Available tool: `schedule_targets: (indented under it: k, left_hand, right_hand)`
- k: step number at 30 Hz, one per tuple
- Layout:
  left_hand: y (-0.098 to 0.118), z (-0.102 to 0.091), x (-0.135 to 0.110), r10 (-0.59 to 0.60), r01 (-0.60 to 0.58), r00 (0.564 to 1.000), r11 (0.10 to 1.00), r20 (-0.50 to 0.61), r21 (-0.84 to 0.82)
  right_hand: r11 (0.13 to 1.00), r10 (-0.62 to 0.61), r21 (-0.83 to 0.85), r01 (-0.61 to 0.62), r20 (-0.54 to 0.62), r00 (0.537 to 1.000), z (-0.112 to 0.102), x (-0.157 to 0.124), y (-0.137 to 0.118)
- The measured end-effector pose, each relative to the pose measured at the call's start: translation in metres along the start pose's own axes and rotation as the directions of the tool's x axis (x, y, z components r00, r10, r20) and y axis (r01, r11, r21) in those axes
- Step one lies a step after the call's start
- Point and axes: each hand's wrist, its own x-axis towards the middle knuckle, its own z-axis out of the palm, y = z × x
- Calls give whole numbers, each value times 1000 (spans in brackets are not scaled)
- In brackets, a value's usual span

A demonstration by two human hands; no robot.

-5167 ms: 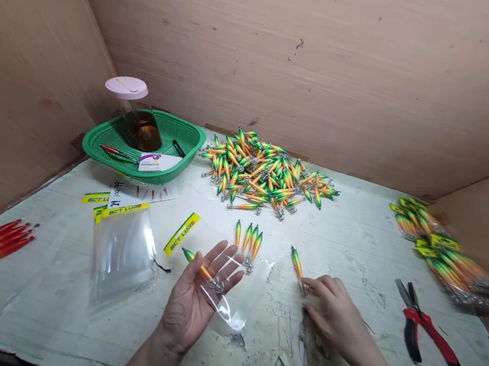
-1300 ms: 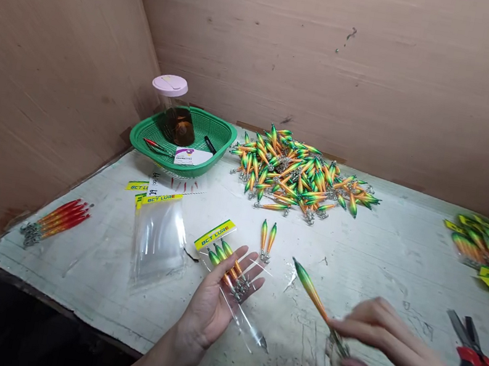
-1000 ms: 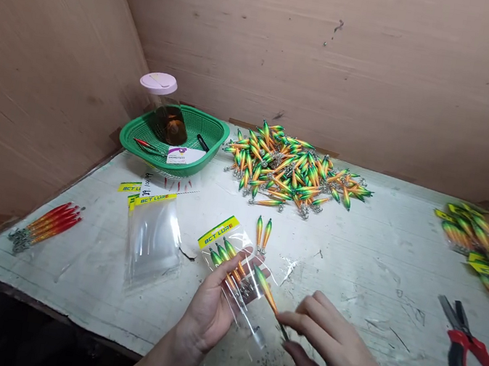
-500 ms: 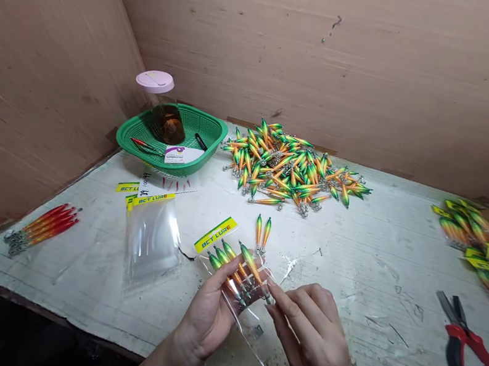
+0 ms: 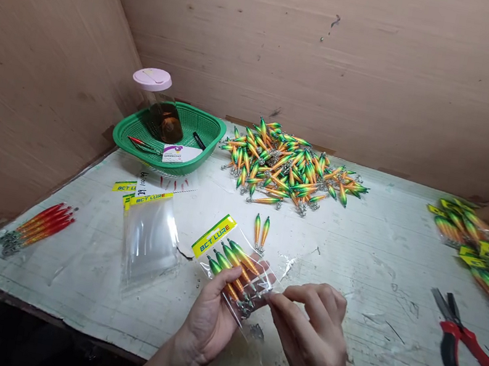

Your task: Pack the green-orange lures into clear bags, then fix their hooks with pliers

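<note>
My left hand grips a clear plastic bag with a yellow label. Several green-and-orange lures lie side by side inside that bag. My right hand is pinched at the bag's open end, fingertips touching the hooks of the lures. Two loose lures lie on the table just beyond the bag. A big heap of the same lures sits further back.
A stack of empty labelled bags lies left of my hands. A green basket holds a jar with a pink lid. Red lures lie far left. Filled bags and red-handled pliers are at the right.
My right hand carried a loose lure over to the bag and pushed it in beside the others. It now pinches at the bag's opening. Fewer loose lures lie beyond the bag.
</note>
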Motion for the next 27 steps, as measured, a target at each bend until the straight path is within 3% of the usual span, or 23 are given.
schedule_targets:
  k: [4,6,8,11,14,16,19,24,27]
  left_hand:
    - [6,-5,-1,38,-37,999,999,15,-16]
    - [12,-9,0,79,-79,997,997,14,-19]
    - [17,-13,2,110,-110,994,993,-1,-32]
    - [22,-14,4,124,-126,992,990,-37,-60]
    - [21,-12,5,128,-133,989,989,-75,-63]
    - [20,-11,6,138,-144,985,988,-101,-52]
    - [19,-11,9,153,-161,978,986,-142,-47]
    - [18,-12,16,147,-158,978,986,-149,-63]
    - [17,-10,19,133,-144,979,988,-154,-63]
  right_hand:
    - [969,75,230,-88,67,995,-11,11,10]
    - [978,110,169,-120,69,992,-8,18,26]
    - [997,63,39,-69,143,988,6,22,46]
    - [1000,-13,-13,17,292,956,43,22,68]
    - [998,-32,-38,47,327,944,71,15,78]
    - [997,-42,-50,62,322,946,74,9,79]
    - [995,-73,-47,91,298,952,51,5,80]
    - [988,-135,-33,153,308,942,-16,10,80]
    - [982,-150,-51,182,373,916,-34,7,85]
